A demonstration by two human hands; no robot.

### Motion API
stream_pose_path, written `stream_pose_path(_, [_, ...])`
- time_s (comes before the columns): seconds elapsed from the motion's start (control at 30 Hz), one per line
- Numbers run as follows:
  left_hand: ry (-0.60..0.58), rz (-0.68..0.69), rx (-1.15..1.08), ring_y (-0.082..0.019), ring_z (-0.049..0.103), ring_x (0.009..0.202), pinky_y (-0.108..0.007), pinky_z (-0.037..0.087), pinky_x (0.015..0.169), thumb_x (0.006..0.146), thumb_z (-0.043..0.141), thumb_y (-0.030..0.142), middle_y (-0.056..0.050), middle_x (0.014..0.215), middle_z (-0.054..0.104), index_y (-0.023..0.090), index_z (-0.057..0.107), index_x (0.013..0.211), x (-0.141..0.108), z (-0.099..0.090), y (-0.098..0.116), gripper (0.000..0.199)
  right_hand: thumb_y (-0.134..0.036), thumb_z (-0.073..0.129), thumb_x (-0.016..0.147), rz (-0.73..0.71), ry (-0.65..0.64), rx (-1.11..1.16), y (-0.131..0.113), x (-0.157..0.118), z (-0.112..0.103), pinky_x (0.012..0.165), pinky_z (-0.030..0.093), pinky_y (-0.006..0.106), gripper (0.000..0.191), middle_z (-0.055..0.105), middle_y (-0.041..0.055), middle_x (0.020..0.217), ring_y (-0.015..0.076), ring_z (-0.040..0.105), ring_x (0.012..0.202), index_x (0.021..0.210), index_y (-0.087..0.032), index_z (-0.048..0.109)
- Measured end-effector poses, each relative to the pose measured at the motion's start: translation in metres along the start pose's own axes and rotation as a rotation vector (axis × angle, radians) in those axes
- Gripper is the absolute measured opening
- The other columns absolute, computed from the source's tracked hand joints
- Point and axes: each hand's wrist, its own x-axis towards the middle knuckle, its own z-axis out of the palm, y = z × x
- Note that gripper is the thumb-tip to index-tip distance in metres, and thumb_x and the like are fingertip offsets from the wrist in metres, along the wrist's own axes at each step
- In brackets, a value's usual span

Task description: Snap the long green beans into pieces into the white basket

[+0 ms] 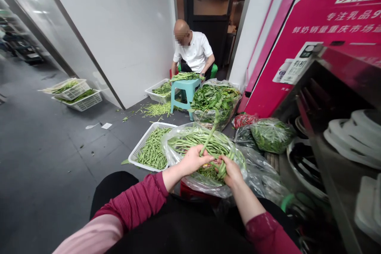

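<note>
My left hand (pixel 195 161) is closed around long green beans (pixel 210 133), whose ends stick up beyond the fingers. Close beside it on the right, my right hand (pixel 231 170) grips the lower part of green beans, with bean ends hanging below the fingers. Both hands are over a large clear plastic bag (pixel 172 151) full of long beans. Left of the bag, a white basket (pixel 134 151) holds short bean pieces (pixel 153 149).
A person in white (pixel 195 53) sits behind a light blue stool (pixel 186 84) topped with greens. Leafy greens (pixel 217 96) fill another bag. White baskets (pixel 85 101) stand at left. Bagged vegetables (pixel 272 135) and a metal rack (pixel 330 190) are at right.
</note>
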Motion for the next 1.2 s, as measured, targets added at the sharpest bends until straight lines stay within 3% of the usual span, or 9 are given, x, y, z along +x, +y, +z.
stream_pose_path(0.07, [-0.116,-0.043,-0.035,-0.006,0.042,0.051,-0.018,0.033,0.049,0.063,0.065,0.038,0.005,0.055,0.048,0.015,0.046,0.064,0.002,-0.002,-0.001,0.03,-0.031,0.064,0.068,0.093,-0.218,-0.116,0.002,-0.008,0.002,0.044,0.043,0.023,0.019,0.057,-0.0009,0.055,0.0111,0.053,0.045,0.075,-0.017,0.054])
stream_pose_path(0.17, [-0.166,-0.089,-0.067,-0.005,0.042,0.05,-0.018,0.033,0.049,0.057,0.069,0.037,0.006,0.054,0.047,0.014,0.047,0.063,0.006,-0.003,-0.011,0.033,-0.04,0.065,0.069,0.144,-0.486,-0.192,0.007,-0.021,0.004,0.041,0.038,0.023,0.029,0.052,-0.0038,0.051,0.0098,0.047,0.038,0.084,-0.018,0.053])
stream_pose_path(0.37, [-0.214,-0.244,-0.344,-0.001,0.028,0.036,-0.017,0.018,0.037,0.066,0.062,0.045,0.003,0.059,0.054,0.014,0.051,0.08,0.005,-0.012,-0.023,0.036,-0.044,0.059,0.075,0.15,-0.617,-0.131,0.003,-0.026,0.002,0.041,0.029,0.021,0.028,0.035,-0.0092,0.046,0.0036,0.03,0.034,0.077,-0.017,0.052])
stream_pose_path(0.53, [-0.105,-0.226,-0.195,-0.002,0.03,0.037,-0.019,0.022,0.039,0.072,0.055,0.041,0.001,0.061,0.055,0.013,0.053,0.076,0.008,-0.013,-0.03,0.028,-0.046,0.057,0.075,0.067,-0.588,-0.225,0.004,-0.024,0.004,0.04,0.028,0.021,0.029,0.036,-0.0091,0.046,0.0044,0.03,0.034,0.077,-0.017,0.053])
stream_pose_path(0.67, [0.146,-0.093,0.42,-0.011,0.047,0.055,-0.023,0.035,0.055,0.075,0.05,0.028,0.0,0.06,0.053,0.015,0.053,0.066,0.016,-0.004,-0.045,0.016,-0.044,0.064,0.067,-0.224,-0.328,-0.544,0.013,-0.02,0.012,0.037,0.027,0.023,0.029,0.044,-0.0064,0.041,0.0075,0.036,0.032,0.065,-0.017,0.052])
stream_pose_path(0.73, [0.198,-0.101,0.59,-0.013,0.05,0.061,-0.024,0.036,0.06,0.074,0.051,0.025,-0.001,0.062,0.055,0.015,0.054,0.065,0.02,-0.001,-0.054,0.014,-0.043,0.065,0.066,-0.327,-0.187,-0.54,0.015,-0.016,0.013,0.038,0.028,0.024,0.029,0.045,-0.0056,0.04,0.0084,0.037,0.034,0.06,-0.018,0.05])
stream_pose_path(0.9, [0.006,-0.075,0.472,-0.013,0.052,0.063,-0.022,0.038,0.059,0.074,0.053,0.032,0.0,0.068,0.059,0.015,0.059,0.075,0.018,0.003,-0.067,0.018,-0.037,0.072,0.06,-0.217,-0.123,-0.069,0.008,-0.004,0.006,0.041,0.034,0.022,0.03,0.042,-0.0072,0.045,0.0062,0.037,0.037,0.06,-0.018,0.049])
stream_pose_path(1.03, [-0.13,-0.006,0.515,-0.013,0.052,0.065,-0.023,0.039,0.063,0.076,0.05,0.029,-0.001,0.069,0.06,0.014,0.06,0.077,0.01,0.012,-0.064,0.017,-0.031,0.076,0.055,-0.024,-0.196,0.013,0.005,0.003,0.003,0.037,0.031,0.02,0.032,0.041,-0.0086,0.045,0.0047,0.034,0.035,0.076,-0.016,0.057])
stream_pose_path(1.2, [-0.19,0.093,0.403,-0.013,0.055,0.074,-0.022,0.04,0.071,0.081,0.044,0.027,-0.002,0.083,0.064,0.017,0.061,0.09,0.004,0.014,-0.049,0.022,-0.035,0.075,0.057,0.008,-0.229,0.062,0.005,-0.003,0.008,0.038,0.031,0.019,0.031,0.042,-0.0078,0.048,0.0032,0.034,0.036,0.071,-0.015,0.055])
